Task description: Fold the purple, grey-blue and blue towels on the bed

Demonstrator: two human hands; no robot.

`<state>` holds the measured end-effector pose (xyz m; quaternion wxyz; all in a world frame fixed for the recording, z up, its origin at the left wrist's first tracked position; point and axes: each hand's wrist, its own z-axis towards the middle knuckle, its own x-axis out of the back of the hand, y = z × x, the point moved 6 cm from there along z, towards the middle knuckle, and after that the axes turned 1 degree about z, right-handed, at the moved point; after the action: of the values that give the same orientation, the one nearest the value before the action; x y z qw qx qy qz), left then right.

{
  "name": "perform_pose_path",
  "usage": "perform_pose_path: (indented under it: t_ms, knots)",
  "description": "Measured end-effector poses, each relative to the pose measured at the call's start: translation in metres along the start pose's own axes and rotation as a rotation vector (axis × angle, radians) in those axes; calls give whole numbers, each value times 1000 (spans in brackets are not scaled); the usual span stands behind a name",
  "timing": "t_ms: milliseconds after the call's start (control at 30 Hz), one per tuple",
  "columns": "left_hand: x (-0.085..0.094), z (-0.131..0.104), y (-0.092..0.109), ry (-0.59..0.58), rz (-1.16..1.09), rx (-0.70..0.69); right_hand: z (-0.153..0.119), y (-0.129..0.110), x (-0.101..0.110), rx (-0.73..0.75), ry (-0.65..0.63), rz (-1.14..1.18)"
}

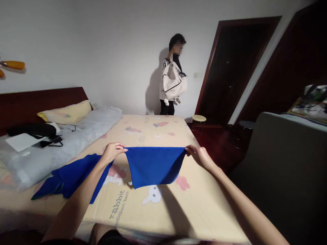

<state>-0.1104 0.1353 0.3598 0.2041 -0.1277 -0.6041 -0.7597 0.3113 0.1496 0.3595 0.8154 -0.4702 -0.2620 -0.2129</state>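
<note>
A blue cloth hangs stretched between my two hands above the bed. My left hand pinches its upper left corner, and my right hand pinches the upper right corner. The cloth's top edge is nearly straight, and its lower part droops above the printed rabbit on the yellow sheet. More blue cloth lies crumpled on the bed at the left, partly hidden behind my left forearm.
A grey quilt with papers and black items lies left, by a yellow pillow. A person with a white bag stands beyond the bed. A round stool and a grey panel are at the right.
</note>
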Motion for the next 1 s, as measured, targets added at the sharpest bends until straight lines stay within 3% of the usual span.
perform_pose_path:
  t_ms: [267, 500, 600, 733, 867, 1000]
  knots:
    - [-11, 29, -8, -16, 150, -135, 21, 16, -3, 0, -89, -10]
    - [-34, 79, -24, -59, 156, -164, 61, 55, -23, -93, 5, 125]
    - [-44, 102, -27, 1, 162, -174, 78, 70, -30, -131, 105, 191]
    - [-46, 121, -20, 183, 194, -244, 89, 78, -27, -123, 261, 223]
    - [-50, 107, -17, 260, 246, -359, 71, 82, -19, -80, 337, 190]
    - [-74, 51, -48, 129, 348, -447, 15, 97, -31, -70, 256, 101]
